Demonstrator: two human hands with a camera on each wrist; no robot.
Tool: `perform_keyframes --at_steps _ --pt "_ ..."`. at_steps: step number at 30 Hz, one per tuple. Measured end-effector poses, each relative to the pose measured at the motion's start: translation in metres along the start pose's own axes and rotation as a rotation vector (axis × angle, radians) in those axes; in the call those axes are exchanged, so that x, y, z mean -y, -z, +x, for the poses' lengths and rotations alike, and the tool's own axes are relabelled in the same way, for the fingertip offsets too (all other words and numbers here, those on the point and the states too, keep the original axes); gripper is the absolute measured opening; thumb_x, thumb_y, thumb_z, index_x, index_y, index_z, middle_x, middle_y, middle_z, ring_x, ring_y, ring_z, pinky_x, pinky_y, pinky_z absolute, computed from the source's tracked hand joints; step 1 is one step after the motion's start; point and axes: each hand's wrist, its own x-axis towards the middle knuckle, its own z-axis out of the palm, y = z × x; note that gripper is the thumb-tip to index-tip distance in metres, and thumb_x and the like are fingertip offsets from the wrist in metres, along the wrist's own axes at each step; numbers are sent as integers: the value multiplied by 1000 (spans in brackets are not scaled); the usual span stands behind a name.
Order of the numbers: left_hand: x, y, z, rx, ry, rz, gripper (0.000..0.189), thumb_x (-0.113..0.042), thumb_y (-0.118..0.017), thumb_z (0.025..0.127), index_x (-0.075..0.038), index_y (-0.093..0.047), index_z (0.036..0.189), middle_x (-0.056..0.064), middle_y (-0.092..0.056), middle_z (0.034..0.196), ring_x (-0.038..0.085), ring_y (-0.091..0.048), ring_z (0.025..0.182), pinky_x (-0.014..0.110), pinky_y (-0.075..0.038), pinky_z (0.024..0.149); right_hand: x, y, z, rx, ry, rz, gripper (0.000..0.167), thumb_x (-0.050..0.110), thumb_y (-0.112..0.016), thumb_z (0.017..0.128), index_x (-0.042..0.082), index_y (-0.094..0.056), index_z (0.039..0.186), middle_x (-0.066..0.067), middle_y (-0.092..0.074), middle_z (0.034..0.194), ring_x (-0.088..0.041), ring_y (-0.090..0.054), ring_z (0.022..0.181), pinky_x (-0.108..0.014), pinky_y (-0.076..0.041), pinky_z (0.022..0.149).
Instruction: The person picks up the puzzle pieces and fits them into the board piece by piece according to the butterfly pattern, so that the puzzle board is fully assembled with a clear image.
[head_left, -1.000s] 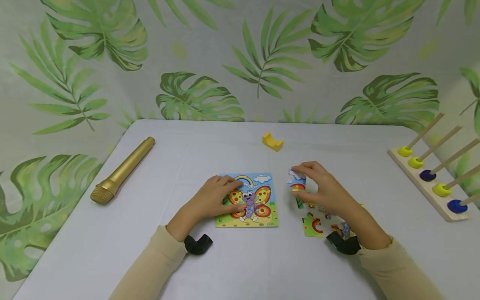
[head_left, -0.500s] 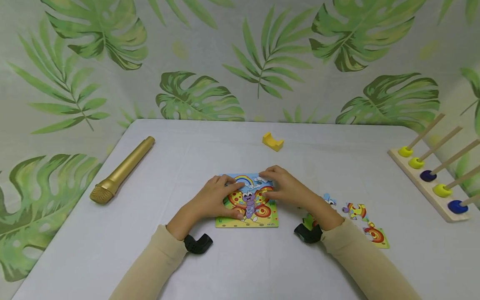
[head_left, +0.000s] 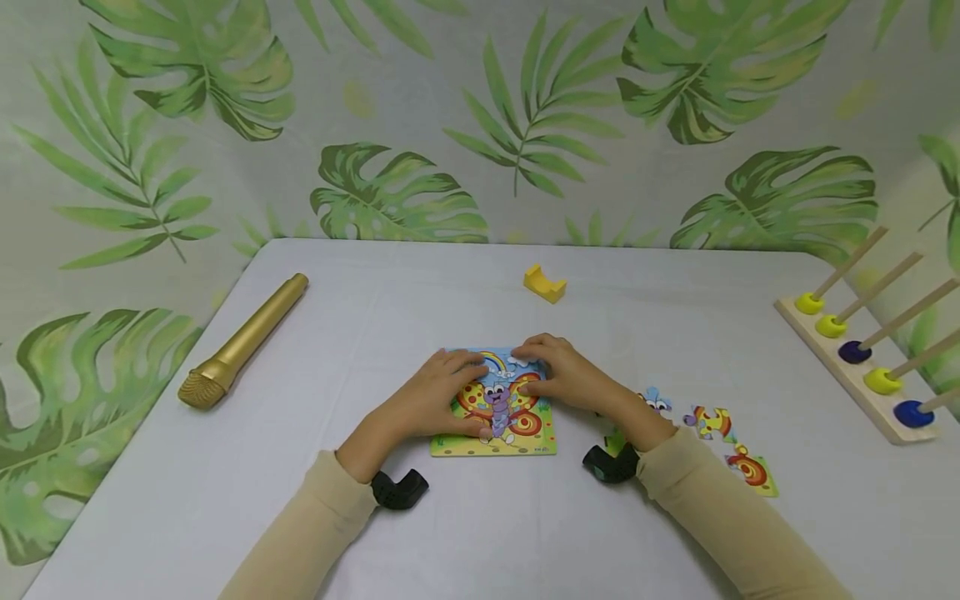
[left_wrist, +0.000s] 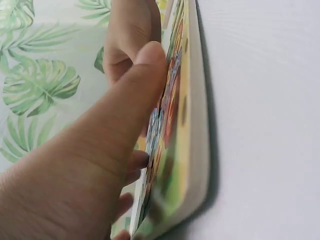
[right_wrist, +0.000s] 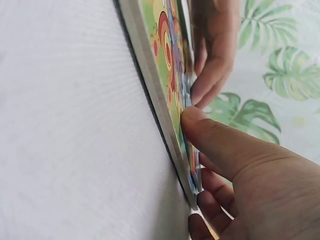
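Observation:
A square butterfly jigsaw puzzle board (head_left: 495, 447) lies flat on the table, with a rainbow and sky along its far side. My left hand (head_left: 432, 393) rests over its left part, thumb and fingertips touching the picture. At the upper right corner of the board, my right hand (head_left: 572, 375) holds a puzzle piece (right_wrist: 195, 162) between thumb and fingers, low over the surface. The piece is mostly hidden by the fingers in the head view. Close up in the left wrist view, the left thumb (left_wrist: 150, 54) lies on the board's picture.
Loose puzzle pieces (head_left: 711, 422) lie right of the board, some under the right forearm. A gold microphone (head_left: 243, 342) is at the left. A yellow notched block (head_left: 544, 284) sits at the back. On the right stands a wooden peg rack (head_left: 855, 371) with yellow and blue beads.
My right hand has carried the puzzle piece left from the loose pieces to the board's upper right corner. Over the last half second it has barely moved. The left hand has stayed on the board.

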Motion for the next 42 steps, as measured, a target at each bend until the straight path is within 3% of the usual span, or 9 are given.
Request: perform_keyframes --at_steps 4,10,15,22,28,35,42 --pt "-3 -1 2 -14 -17 -38 85 -67 -59 69 -9 -45 129 3 -41 133 19 -32 122 32 -18 104 -1 -1 2 2 4 16 47 27 -68 80 10 -55 121 -9 -44 124 -28 -36 114 -47 -31 94" --pt "-7 -2 6 12 -11 33 82 -71 -51 71 -24 -39 137 4 -38 132 22 -30 121 40 -16 103 -2 -2 2 4 -10 22 44 26 -69 80 10 -57 119 -10 -43 122 -29 -35 113 -47 -31 94" --pt "-10 -3 9 27 -1 97 72 -72 -43 75 -32 -41 135 7 -38 130 25 -32 118 44 -18 100 -4 -2 2 17 -2 42 45 26 -68 81 11 -56 121 -11 -39 127 -31 -32 116 -50 -28 95" --pt "-11 -4 10 23 3 111 70 -71 -43 77 -32 -42 135 7 -39 129 25 -34 116 43 -19 100 -7 -2 3 38 62 -32 43 25 -64 84 14 -56 124 -13 -39 133 -34 -31 118 -52 -26 95" --pt "-6 -1 7 40 5 51 73 -69 -45 77 -28 -39 137 7 -35 134 25 -29 123 43 -17 103 -3 -1 4 58 85 -87 42 27 -62 85 19 -55 126 -12 -38 132 -33 -31 117 -51 -26 94" --pt "8 6 -12 20 84 -116 80 -64 -53 76 -17 -36 139 7 -31 139 23 -25 128 38 -22 103 -2 -2 4 54 78 -77 41 26 -62 85 19 -56 125 -12 -38 131 -34 -30 117 -52 -26 94" --pt "22 13 -40 46 157 -177 96 -67 -62 66 -15 -31 140 8 -22 145 27 -17 131 45 -19 104 -1 -1 2 60 45 -56 41 24 -63 85 19 -56 124 -11 -37 133 -32 -30 117 -51 -27 94"
